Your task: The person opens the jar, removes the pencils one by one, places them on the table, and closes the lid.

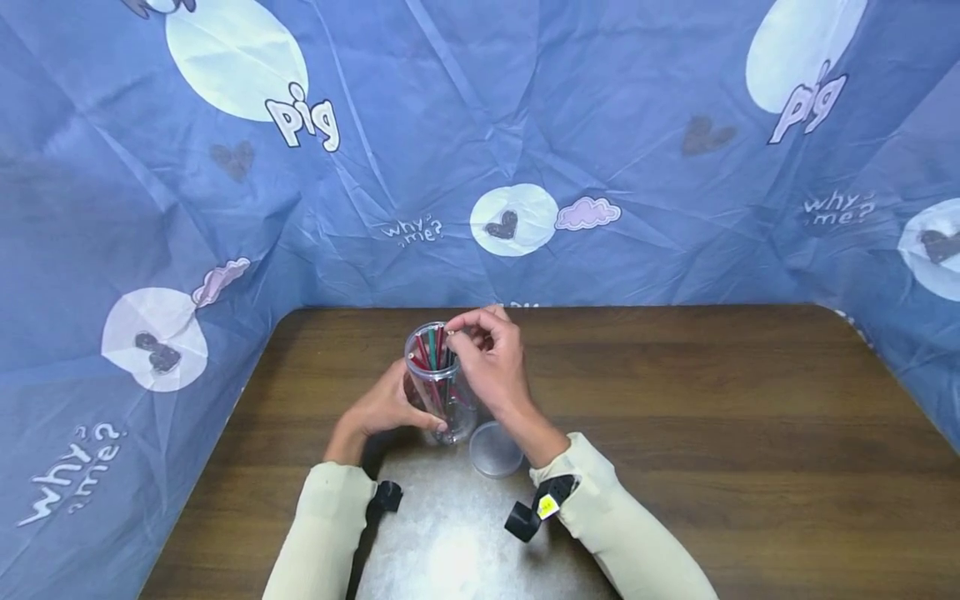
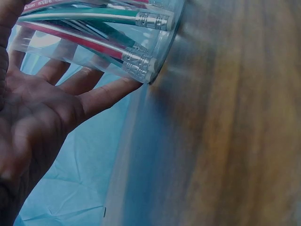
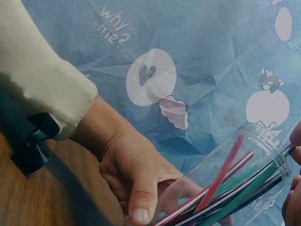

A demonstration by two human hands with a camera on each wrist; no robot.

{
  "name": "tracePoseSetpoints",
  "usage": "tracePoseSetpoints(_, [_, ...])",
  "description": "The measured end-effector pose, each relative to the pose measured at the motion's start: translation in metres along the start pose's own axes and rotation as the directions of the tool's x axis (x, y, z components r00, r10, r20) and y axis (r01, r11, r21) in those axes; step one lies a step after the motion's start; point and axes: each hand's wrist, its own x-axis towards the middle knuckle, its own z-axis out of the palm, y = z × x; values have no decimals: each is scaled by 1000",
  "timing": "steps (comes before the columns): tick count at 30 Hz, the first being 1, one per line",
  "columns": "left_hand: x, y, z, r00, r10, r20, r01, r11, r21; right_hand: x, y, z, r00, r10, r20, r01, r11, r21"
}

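Note:
A clear plastic jar (image 1: 459, 408) with several red, green and dark pencils (image 3: 221, 193) inside stands tilted near the table's far left. My left hand (image 1: 386, 406) grips it from the side, thumb in front and fingers round the back. In the left wrist view, the fingers of that hand (image 2: 61, 89) lie along the jar wall, beside pencils with metal bands and erasers (image 2: 150, 21). At the jar's mouth, my right hand (image 1: 491, 358) pinches the top of a dark pencil between thumb and index finger. Only its fingertips show at the right wrist view's edge.
A round translucent lid (image 1: 496, 450) lies on the table just right of the jar. Under my forearms is a grey, shiny mat (image 1: 427, 517). The brown wooden table (image 1: 720, 433) extends to the right; a blue printed cloth (image 1: 420, 150) hangs behind and at the sides.

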Motion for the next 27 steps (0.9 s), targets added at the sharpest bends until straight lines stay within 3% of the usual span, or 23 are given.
tracePoseSetpoints(7, [-1, -1, 0, 1000, -2, 2, 2, 1000, -15, 1, -4, 0, 999, 20, 29, -22, 997, 79])
tracePoseSetpoints(13, [0, -1, 0, 1000, -10, -3, 10, 1000, -12, 6, -13, -3, 989, 58, 134, -88, 969, 230])
tracePoseSetpoints(18, [-4, -1, 0, 1000, -19, 3, 19, 1000, -14, 8, -21, -9, 968, 57, 245, -150, 912, 382])
tracePoseSetpoints(23, [-4, -2, 0, 1000, -16, -1, 16, 1000, 0, 15, -31, -17, 943, 6, 333, -198, 815, 545])
tracePoseSetpoints(27, [1, -3, -1, 1000, 6, 0, -6, 1000, 3, 23, -40, -24, 926, -7, 377, -233, 776, 586])
